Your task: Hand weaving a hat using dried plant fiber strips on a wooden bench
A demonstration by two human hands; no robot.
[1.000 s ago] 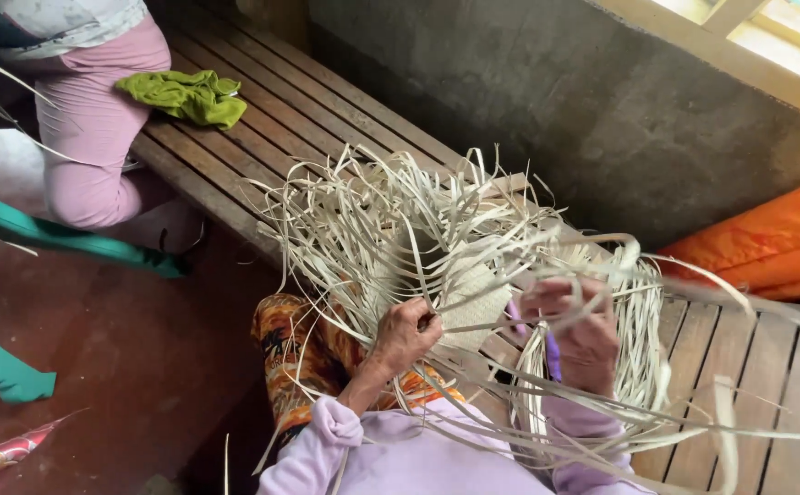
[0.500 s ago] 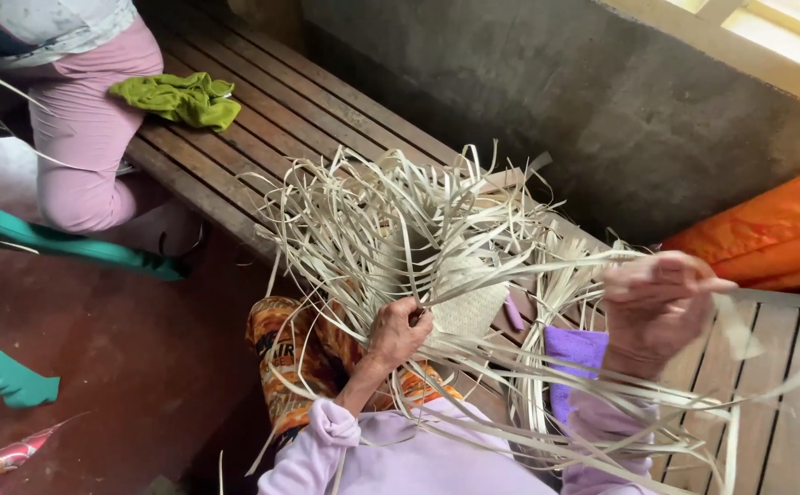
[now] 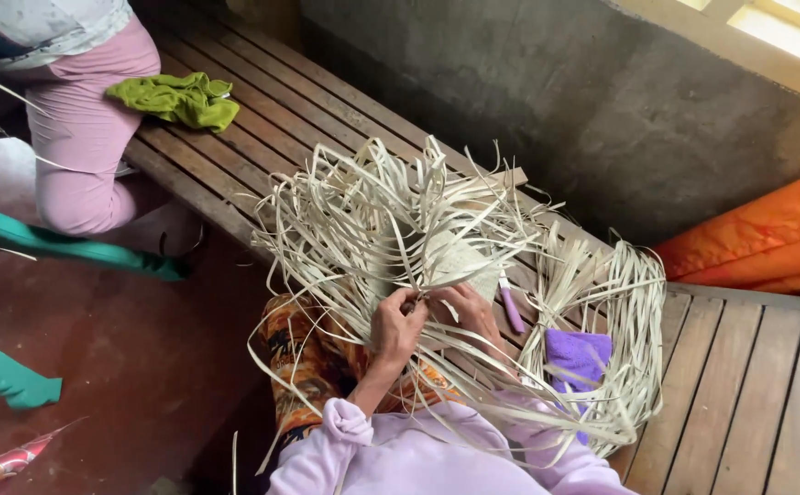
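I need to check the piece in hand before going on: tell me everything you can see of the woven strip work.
The woven strip work is pale, flat straw-like strips, plaited tight in a small middle patch, with long loose ends fanning out all round. It lies over the person's lap and the wooden bench. The left hand and right hand pinch strips at its near edge.

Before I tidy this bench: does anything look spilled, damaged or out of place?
Nothing looks spilled or broken. The loose pale strips splay untidily around the woven piece both hands work on. A crumpled green cloth lies on the bench, and a purple-handled tool sits half buried among the strips.
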